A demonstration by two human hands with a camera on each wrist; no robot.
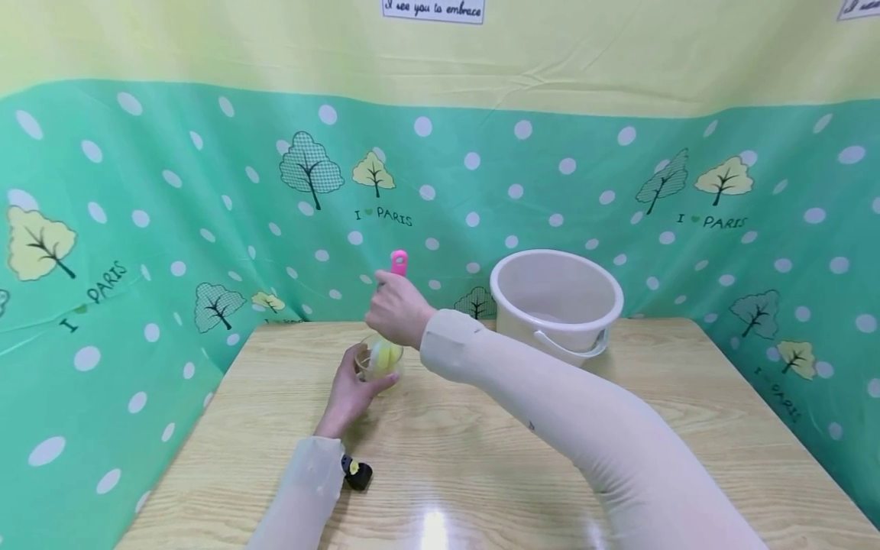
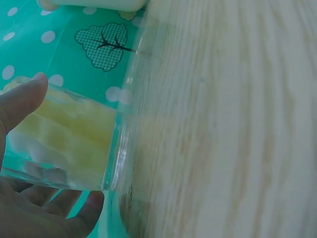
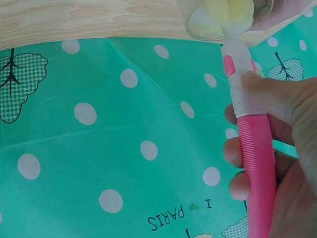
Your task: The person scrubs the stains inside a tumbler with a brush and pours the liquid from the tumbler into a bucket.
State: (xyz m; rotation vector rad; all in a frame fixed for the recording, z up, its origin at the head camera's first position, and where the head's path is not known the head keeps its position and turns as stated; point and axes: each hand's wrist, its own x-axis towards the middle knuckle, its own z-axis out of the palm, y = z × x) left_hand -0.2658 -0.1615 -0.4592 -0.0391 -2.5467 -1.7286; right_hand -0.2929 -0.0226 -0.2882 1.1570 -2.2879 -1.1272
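Pink and white, the brush handle (image 3: 257, 163) is gripped by the right hand (image 1: 399, 309), its sponge head (image 1: 387, 357) inside the clear cup (image 2: 64, 141). Near the table's (image 1: 467, 458) far edge, the cup is gripped by the left hand (image 1: 354, 388), presumably for steadiness.

From here I see a clear, thick-bottomed drinking glass (image 2: 64, 134), roughly upright, the left hand (image 1: 352, 391) wrapped around its sides. Inside sits the yellow-and-white sponge head of a cup brush (image 3: 254, 126). Its ribbed pink-and-white handle rises from the glass's mouth, gripped by the right hand (image 1: 400, 309), holed end uppermost.
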